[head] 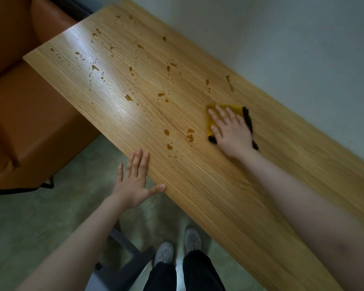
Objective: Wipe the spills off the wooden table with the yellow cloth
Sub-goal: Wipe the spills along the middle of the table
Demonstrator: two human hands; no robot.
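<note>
No legible text, labels, brands, numbers or signs anywhere in view. Nothing readable on the light wooden surface (198,185) or the yellow cloth with dark edging (211,120).

A: Right hand (231,131)?
B: Palm down, fingers spread and straight, pressed flat; bare forearm stretched forward from the lower right.

A: Left hand (135,181)?
B: Open, palm down, fingers extended and close together, thumb splayed to the right; bare forearm reaching up from the lower left.

A: Anything gripped?
B: Neither hand is curled around anything.
</note>
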